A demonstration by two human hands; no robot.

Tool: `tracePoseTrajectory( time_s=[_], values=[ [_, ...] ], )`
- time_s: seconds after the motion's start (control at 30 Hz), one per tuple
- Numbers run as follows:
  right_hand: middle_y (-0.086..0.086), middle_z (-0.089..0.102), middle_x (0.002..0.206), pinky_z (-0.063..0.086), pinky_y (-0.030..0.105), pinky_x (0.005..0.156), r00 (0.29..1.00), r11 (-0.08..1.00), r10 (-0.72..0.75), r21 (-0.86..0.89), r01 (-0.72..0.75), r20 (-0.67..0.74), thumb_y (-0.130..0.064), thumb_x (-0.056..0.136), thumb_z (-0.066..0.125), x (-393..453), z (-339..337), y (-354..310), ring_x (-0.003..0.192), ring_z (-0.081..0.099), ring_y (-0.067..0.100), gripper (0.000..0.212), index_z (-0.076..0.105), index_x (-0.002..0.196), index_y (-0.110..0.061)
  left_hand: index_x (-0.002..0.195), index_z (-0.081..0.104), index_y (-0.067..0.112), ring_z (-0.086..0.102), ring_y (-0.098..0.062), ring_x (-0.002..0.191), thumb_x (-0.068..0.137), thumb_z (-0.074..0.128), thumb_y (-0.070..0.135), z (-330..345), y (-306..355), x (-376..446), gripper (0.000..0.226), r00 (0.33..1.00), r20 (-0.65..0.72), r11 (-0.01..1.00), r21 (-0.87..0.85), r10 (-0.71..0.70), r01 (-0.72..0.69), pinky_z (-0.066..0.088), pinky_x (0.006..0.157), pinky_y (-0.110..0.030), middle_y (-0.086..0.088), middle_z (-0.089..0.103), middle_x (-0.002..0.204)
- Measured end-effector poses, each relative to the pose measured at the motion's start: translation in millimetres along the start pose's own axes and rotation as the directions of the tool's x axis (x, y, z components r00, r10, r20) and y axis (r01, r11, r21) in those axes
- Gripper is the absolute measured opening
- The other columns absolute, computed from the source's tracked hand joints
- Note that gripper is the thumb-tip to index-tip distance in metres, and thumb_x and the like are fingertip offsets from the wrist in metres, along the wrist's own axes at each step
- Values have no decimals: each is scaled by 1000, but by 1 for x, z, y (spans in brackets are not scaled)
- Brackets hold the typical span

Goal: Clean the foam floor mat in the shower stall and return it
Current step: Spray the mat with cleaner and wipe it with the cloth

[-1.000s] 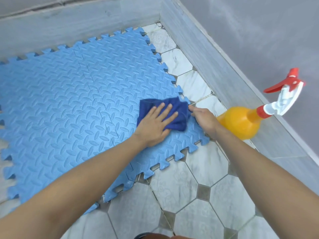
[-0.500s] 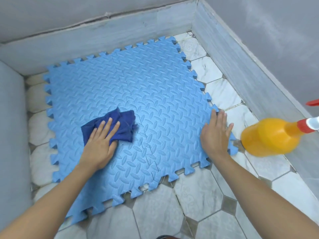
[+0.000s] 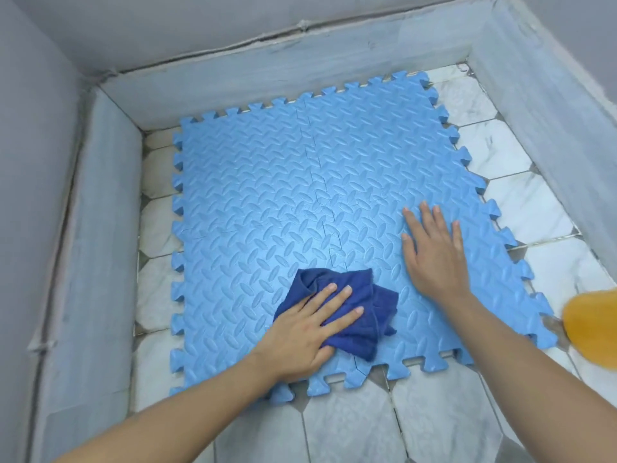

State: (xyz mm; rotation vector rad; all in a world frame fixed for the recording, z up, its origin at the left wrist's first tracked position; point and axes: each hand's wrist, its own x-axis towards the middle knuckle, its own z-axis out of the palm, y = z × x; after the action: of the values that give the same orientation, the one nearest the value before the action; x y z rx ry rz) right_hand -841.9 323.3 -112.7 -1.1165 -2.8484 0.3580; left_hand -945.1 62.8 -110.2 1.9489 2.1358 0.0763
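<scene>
Wiping goes best in overlapping passes: left hand [image 3: 302,332] flat on the cloth [image 3: 364,312], right hand [image 3: 434,252] spread, pinning the mat [image 3: 300,182] (lying on the shower floor [image 3: 350,426]).

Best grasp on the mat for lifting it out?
Probably pinch the mat at its near edge tabs, coming from the near side. It lies flat, and those tabs overhang bare tile; the far edge sits close against the curb, leaving fingers no room.

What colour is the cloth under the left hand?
Dark navy blue, seen in the head view: the cloth lies bunched on the light blue foam mat.
</scene>
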Motion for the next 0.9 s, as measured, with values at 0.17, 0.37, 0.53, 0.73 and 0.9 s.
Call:
tracePoseTrajectory(
  time_s=[0.17, 0.37, 0.53, 0.73, 0.9],
  values=[
    [3, 23, 161, 5, 47, 122, 1000, 1000, 20, 23, -19, -25, -32, 103, 34, -1, 1, 0, 150, 13, 20, 49, 31, 151, -26, 152, 14, 37, 2, -18, 149, 91, 24, 39, -17, -81, -3, 61, 851, -98, 854, -135, -517, 503, 16, 119, -41, 5, 4, 162],
    [2, 24, 161, 5, 45, 122, 999, 998, 33, 49, -32, -35, -37, 99, 28, -2, 0, -2, 150, 15, 19, 52, 32, 150, -28, 153, 13, 28, 2, -30, 148, 99, 27, 36, -31, -147, 7, 56, 512, -121, 526, -174, -850, 833, 6, 120, -46, -6, 5, 162],
    [5, 29, 158, 9, 49, 120, 998, 998, 60, 26, -59, -32, -38, 96, 27, -6, -3, -5, 148, 19, 23, 54, 36, 148, -24, 153, 4, 33, -9, -29, 148, 91, 19, 46, -31, -94, 23, 65, 834, -10, 829, -110, -552, 548, 1, 121, -45, -1, -5, 162],
    [18, 48, 137, 26, 61, 110, 1000, 993, 8, -119, -5, 25, -32, 91, 40, 18, -26, -10, 127, 47, 36, 46, 54, 131, -13, 152, -2, 35, -8, -24, 149, 86, 6, 47, -60, -110, 37, 68, 874, 69, 875, -28, -481, 483, -3, 120, -43, 2, -9, 161],
    [12, 40, 151, 23, 59, 112, 998, 998, -40, -45, 42, 54, -39, 93, 21, 28, -5, -37, 142, 32, 36, 59, 47, 141, -16, 154, 3, 19, -3, -28, 149, 100, 21, 39, -62, -131, 36, 60, 565, -10, 557, -182, -825, 810, 1, 120, -42, -6, 0, 162]
  ],
)
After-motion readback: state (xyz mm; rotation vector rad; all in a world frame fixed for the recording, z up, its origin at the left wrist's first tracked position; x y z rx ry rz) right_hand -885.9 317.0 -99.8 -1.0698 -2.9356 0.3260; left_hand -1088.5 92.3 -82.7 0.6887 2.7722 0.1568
